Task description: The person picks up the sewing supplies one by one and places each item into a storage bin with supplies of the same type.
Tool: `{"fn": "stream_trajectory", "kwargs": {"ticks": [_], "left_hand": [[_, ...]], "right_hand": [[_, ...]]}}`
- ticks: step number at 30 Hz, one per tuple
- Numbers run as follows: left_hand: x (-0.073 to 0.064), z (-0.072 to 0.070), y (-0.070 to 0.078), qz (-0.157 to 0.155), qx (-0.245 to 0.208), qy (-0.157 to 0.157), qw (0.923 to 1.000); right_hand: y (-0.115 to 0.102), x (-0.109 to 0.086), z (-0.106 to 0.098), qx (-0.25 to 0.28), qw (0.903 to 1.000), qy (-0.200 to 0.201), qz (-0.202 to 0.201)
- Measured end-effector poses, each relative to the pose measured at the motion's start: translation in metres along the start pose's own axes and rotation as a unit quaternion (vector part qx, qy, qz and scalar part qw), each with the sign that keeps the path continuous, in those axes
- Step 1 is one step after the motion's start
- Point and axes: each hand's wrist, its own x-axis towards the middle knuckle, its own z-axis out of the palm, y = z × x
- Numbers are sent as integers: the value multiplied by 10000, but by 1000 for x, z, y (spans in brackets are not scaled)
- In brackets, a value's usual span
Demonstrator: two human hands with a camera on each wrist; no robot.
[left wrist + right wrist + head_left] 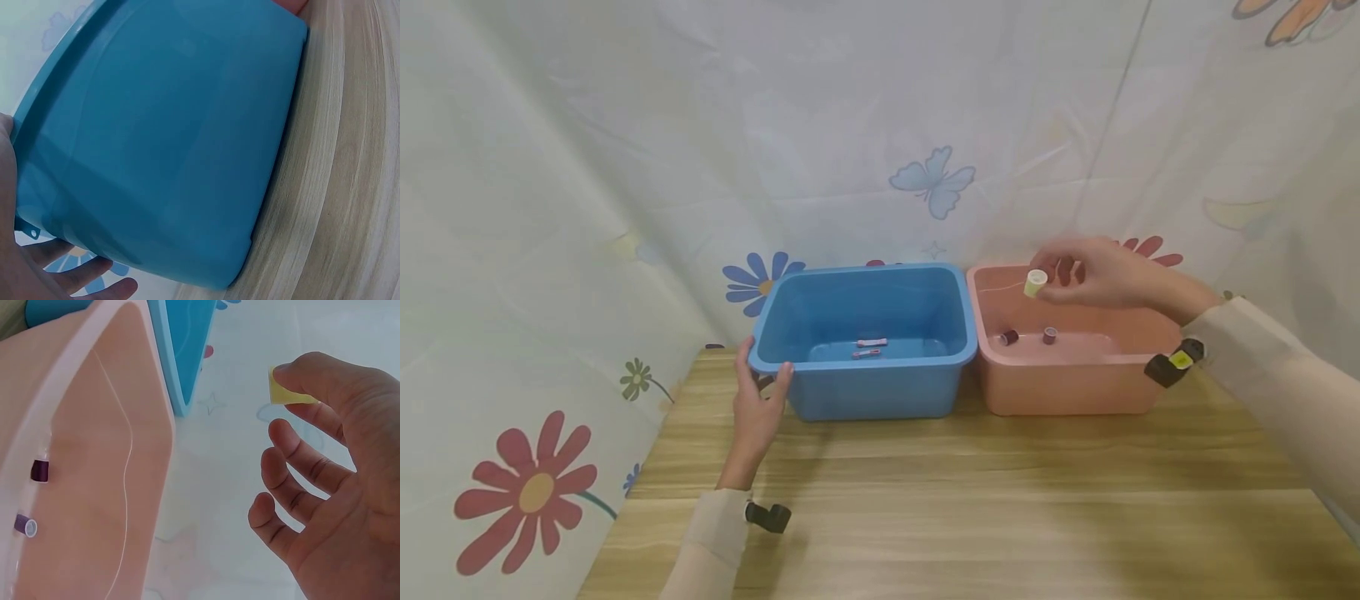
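My right hand [1093, 271] is raised over the back of the pink bin [1067, 387], pinching a small pale-yellow thread spool [1035, 283] between thumb and index finger. Its other fingers are loosely curved, away from the spool, in the right wrist view. Two dark purple thread spools, one toward the left [1009, 337] and one nearer the middle [1049, 335], lie on the pink bin's floor. With thumb and fingers spread around the corner, my left hand [758, 408] holds the front left rim of the blue bin [872, 392]. Two small pinkish, narrow pieces [871, 342] lie inside it.
Both bins stand side by side on a wood-grain table [925, 500], the blue one on the left. Behind them hangs a pale curtain [850, 125] printed with flowers and butterflies. A thin pale line runs along the pink bin's inner wall.
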Motion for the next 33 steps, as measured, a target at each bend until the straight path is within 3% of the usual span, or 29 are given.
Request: {"fn": "stream_trajectory", "kwargs": {"ticks": [6, 15, 33], "left_hand": [[-1, 0, 2, -30, -53, 6, 10000], [-2, 0, 3, -25, -38, 1, 10000], [-1, 0, 4, -40, -44, 31, 10000]], "right_hand": [[7, 4, -2, 1, 9999, 80, 92], [19, 5, -6, -48, 9984, 44, 560], [35, 13, -5, -93, 9972, 81, 732]]}}
